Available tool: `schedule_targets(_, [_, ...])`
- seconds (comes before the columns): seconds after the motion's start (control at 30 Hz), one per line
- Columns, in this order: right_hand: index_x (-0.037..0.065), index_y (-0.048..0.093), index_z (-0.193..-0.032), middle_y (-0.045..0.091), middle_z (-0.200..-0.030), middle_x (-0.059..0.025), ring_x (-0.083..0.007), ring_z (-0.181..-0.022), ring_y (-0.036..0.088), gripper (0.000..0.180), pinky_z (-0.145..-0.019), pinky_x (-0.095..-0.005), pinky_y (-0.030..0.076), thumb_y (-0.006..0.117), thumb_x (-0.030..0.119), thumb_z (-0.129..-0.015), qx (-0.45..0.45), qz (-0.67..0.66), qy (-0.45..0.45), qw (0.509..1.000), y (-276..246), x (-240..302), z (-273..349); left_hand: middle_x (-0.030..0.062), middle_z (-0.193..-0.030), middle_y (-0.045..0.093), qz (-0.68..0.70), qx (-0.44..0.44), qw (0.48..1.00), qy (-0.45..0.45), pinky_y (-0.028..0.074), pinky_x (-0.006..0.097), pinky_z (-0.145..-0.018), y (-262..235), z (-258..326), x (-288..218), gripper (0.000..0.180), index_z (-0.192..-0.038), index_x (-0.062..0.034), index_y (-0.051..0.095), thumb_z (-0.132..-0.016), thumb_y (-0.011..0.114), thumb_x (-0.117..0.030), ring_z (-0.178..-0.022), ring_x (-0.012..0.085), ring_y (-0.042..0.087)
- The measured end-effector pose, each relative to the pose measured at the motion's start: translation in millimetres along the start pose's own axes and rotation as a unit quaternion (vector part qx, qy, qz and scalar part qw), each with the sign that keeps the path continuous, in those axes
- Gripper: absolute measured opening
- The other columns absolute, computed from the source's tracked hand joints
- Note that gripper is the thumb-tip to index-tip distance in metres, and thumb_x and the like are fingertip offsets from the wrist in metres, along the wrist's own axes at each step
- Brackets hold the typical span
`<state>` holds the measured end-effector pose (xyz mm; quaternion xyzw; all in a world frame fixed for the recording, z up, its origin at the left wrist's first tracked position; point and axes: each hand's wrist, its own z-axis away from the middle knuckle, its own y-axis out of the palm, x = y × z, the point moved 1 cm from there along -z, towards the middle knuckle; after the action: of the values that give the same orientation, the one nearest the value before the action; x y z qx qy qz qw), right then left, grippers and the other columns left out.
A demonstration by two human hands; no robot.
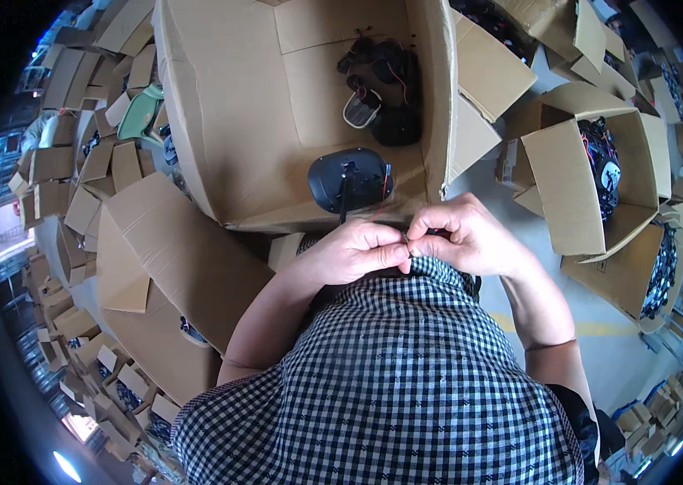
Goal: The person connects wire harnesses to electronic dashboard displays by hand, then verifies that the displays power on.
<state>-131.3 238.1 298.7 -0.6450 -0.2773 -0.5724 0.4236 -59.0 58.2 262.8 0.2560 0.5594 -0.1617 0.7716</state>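
Note:
My left hand (367,252) and my right hand (456,234) meet in front of my chest, thumbs and fingertips pinched together. What they pinch is too small and too covered to make out. Just beyond them is a black oval part with a thin black stem (346,179), shaped like a side mirror seen from behind. A thin red wire (377,212) runs close to it, toward my fingers. Deeper in the large open cardboard box (228,97) lie black parts with cables (390,73), one showing a pale oval face (362,108).
Open cartons holding dark wired parts (600,166) stand on the right. A big carton (172,267) with raised flaps is close on my left, and a green chair (141,111) is behind it. Many more boxes surround the grey floor (600,372), which has a yellow line.

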Motion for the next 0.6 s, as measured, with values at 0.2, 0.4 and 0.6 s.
schedule_targets(0.2, [0.001, 0.052, -0.106, 0.056, -0.086, 0.0002, -0.0056, -0.069, 0.049, 0.022, -0.06, -0.0193, 0.041, 0.055, 0.014, -0.089, -0.107, -0.32, 0.11, 0.935, 32.8, -46.1, 32.3, 0.0031, -0.088, 0.051, 0.117, -0.295, 0.946, -0.066, 0.048, 0.026, -0.064, 0.0, -8.8, 18.4, 0.025, -0.099, -0.0005, 0.05, -0.091, 0.052, -0.023, -0.077, 0.0111, 0.056])
schedule_targets(0.4, [0.0, 0.041, -0.124, 0.054, -0.094, -0.0034, -0.0039, -0.059, 0.04, 0.036, -0.052, -0.0164, 0.034, 0.046, 0.015, -0.092, -0.214, -0.413, 0.199, 0.862, 46.9, -66.8, 47.0, 0.0179, -0.094, 0.059, -0.253, -0.236, 0.919, -0.191, 0.05, 0.034, -0.067, -31.0, -17.7, 67.9, 0.045, -0.103, 0.0056, 0.045, -0.073, 0.071, -0.017, -0.081, 0.028, 0.061])
schedule_targets(0.6, [-0.001, 0.038, -0.123, 0.057, -0.088, -0.0062, -0.0056, -0.054, 0.043, 0.035, -0.048, -0.0166, 0.035, 0.047, 0.01, -0.091, -0.253, -0.334, 0.218, 0.881, 49.2, -61.4, 48.3, 0.0176, -0.092, 0.058, -0.48, -0.182, 0.837, -0.189, 0.048, 0.039, -0.072, -15.7, -24.2, 63.5, 0.052, -0.108, 0.0017, 0.047, -0.065, 0.072, -0.011, -0.085, 0.0347, 0.059])
